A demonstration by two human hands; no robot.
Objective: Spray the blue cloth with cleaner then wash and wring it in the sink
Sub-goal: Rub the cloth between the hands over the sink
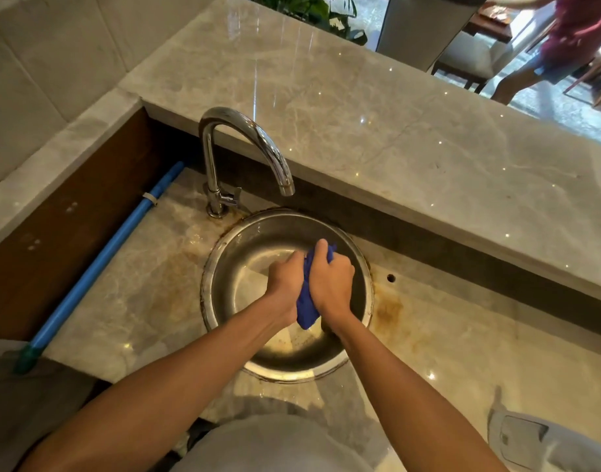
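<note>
Item, nearest: our left hand (285,279) and right hand (331,279), both fists closed tight round the blue cloth (306,306), bunched upright between them; we judge this the wringing grip.

Item: round steel sink (224,260), directly under the cloth, so squeezed water falls into the bowl. No water visible running.

Item: chrome tap (244,137), spout arched over the sink's far rim.

Item: blue pipe (98,264), along the left wall.

Item, farthest: raised marble counter (360,107); a person (564,46) beyond it.
</note>
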